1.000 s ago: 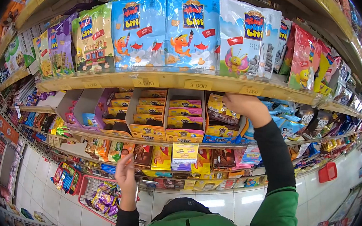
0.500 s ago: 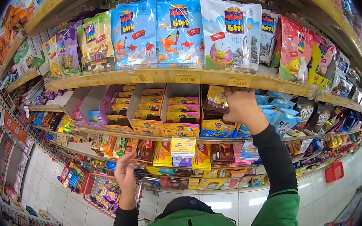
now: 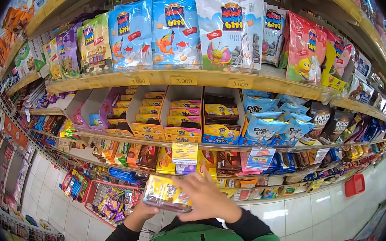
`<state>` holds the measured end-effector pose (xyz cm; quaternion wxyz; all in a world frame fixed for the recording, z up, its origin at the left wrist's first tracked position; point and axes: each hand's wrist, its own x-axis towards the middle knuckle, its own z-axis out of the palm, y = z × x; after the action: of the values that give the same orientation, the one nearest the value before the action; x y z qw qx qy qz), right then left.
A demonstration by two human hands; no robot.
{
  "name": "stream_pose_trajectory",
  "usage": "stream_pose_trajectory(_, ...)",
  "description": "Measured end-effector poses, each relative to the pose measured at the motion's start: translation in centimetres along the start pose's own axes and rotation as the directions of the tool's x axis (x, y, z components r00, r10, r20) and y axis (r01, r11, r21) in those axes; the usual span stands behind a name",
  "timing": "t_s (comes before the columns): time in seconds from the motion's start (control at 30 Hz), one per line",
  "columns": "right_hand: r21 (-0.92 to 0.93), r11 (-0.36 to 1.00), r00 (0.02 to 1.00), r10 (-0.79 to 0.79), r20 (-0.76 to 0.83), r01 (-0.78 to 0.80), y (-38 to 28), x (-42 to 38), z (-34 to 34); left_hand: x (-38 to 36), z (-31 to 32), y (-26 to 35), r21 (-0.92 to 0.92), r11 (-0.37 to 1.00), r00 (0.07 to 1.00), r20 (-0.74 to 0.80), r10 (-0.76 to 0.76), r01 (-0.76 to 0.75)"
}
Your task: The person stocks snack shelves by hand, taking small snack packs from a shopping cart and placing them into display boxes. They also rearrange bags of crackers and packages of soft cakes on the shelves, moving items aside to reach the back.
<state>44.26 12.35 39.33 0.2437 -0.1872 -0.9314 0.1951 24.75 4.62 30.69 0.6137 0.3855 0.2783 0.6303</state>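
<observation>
My right hand point(image 3: 206, 198) grips a stack of yellow and brown snack packets point(image 3: 167, 194) in front of my chest. My left hand point(image 3: 145, 209) supports the stack from below; most of it is hidden behind the packets. Above them on the second shelf stands the open display box point(image 3: 221, 118) of matching yellow and brown packets, between a box with pink and yellow packets point(image 3: 183, 117) and blue Choco bags point(image 3: 265, 123).
Blue and white snack bags point(image 3: 174, 30) line the top shelf above 3.000 price tags point(image 3: 183, 80). A red shopping trolley point(image 3: 106, 200) with purple packets stands at lower left on the white tile floor. A red basket point(image 3: 355, 185) lies at right.
My right hand came down from the second-shelf box with the yellow and brown packets, and my left hand moved under them. The view shifted slightly right.
</observation>
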Motion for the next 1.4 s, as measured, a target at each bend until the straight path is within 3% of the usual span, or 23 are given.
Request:
stream_pose_trajectory(0.03, 0.008, 1.000, 0.999, 0.023, 0.026, -0.023, 0.1, 0.0, 1.2, -0.9, -0.6, -0.5, 0.015, 0.996, 0.996, -0.021, -0.085, 0.085)
stream_pose_trajectory(0.13, -0.001, 0.999, 0.994, 0.033, 0.107, -0.033, 0.4, -0.1, 3.2, -2.4, 1.0, -0.5, -0.161, 0.982, 0.979, -0.158, -0.128, 0.102)
stream_pose_trajectory(0.27, 0.090, 0.993, 0.955, 0.044, 0.294, -0.074, 1.0, -0.3, 3.8, -3.3, 0.2, -1.6, -0.075, 0.997, 0.949, -0.313, -0.034, 0.011)
stream_pose_trajectory(0.33, 0.061, 0.993, 0.992, 0.091, 0.083, -0.096, 2.2, -0.1, 2.0, -3.7, -0.8, -0.5, -0.143, 0.989, 0.955, -0.296, -0.012, -0.032)
stream_pose_trajectory(0.4, -0.065, 0.980, 0.970, 0.173, -0.173, -0.187, 3.6, 0.6, -1.2, -4.4, -2.4, 0.7, 0.007, 0.997, 0.923, -0.377, 0.076, -0.080)
stream_pose_trajectory(0.43, -0.101, 0.947, 0.886, 0.242, -0.397, -0.304, 5.6, 1.2, -3.3, -4.0, -1.8, 2.2, -0.018, 0.995, 0.947, -0.312, 0.084, -0.094)
stream_pose_trajectory(0.47, -0.190, 0.918, 0.832, 0.208, -0.515, -0.348, 6.2, 1.6, -4.1, -3.6, -1.3, 3.7, -0.037, 0.994, 0.969, -0.232, 0.090, -0.101)
stream_pose_trajectory(0.5, -0.109, 0.915, 0.778, 0.261, -0.571, -0.387, 7.2, 2.1, -4.5, -4.3, -3.2, 2.3, -0.033, 0.987, 0.857, -0.501, 0.118, -0.155)
stream_pose_trajectory(0.6, -0.323, 0.838, 0.793, 0.193, -0.578, -0.440, 10.3, 2.7, -4.3, -3.7, -2.5, 2.9, -0.131, 0.950, 0.679, -0.727, 0.101, -0.282)
stream_pose_trajectory(0.63, -0.345, 0.810, 0.795, 0.225, -0.564, -0.474, 10.9, 2.8, -4.1, -3.8, -3.4, 2.6, -0.175, 0.943, 0.737, -0.669, 0.097, -0.283)
stream_pose_trajectory(0.77, -0.408, 0.729, 0.783, 0.279, -0.557, -0.550, 12.3, 3.3, -3.4, -4.1, -3.4, 3.1, -0.188, 0.939, 0.744, -0.662, 0.094, -0.286)
stream_pose_trajectory(0.87, -0.416, 0.716, 0.776, 0.279, -0.566, -0.561, 12.4, 3.5, -3.8, -4.6, -4.2, 3.5, -0.235, 0.945, 0.864, -0.496, 0.086, -0.229)
stream_pose_trajectory(0.9, -0.414, 0.717, 0.775, 0.279, -0.566, -0.561, 12.3, 3.6, -4.0, -4.5, -3.7, 3.7, -0.211, 0.945, 0.830, -0.549, 0.095, -0.248)
stream_pose_trajectory(1.1, -0.378, 0.768, 0.751, 0.195, -0.631, -0.517, 9.8, 3.8, -5.9, -4.3, -2.9, 4.4, -0.221, 0.932, 0.822, -0.556, 0.122, -0.287)
stream_pose_trajectory(1.23, -0.449, 0.779, 0.691, -0.028, -0.723, -0.437, 8.3, 2.8, -7.3, -4.2, -1.5, 5.2, -0.255, 0.913, 0.808, -0.576, 0.123, -0.320)
stream_pose_trajectory(1.33, -0.124, 0.925, 0.574, 0.115, -0.811, -0.360, 6.3, 1.5, -7.5, -4.3, -2.4, 4.6, -0.279, 0.918, 0.847, -0.521, 0.103, -0.283)
stream_pose_trajectory(1.4, -0.068, 0.952, 0.542, 0.111, -0.833, -0.299, 6.3, -0.1, -7.0, -4.3, -2.8, 4.4, -0.240, 0.933, 0.847, -0.521, 0.108, -0.266)
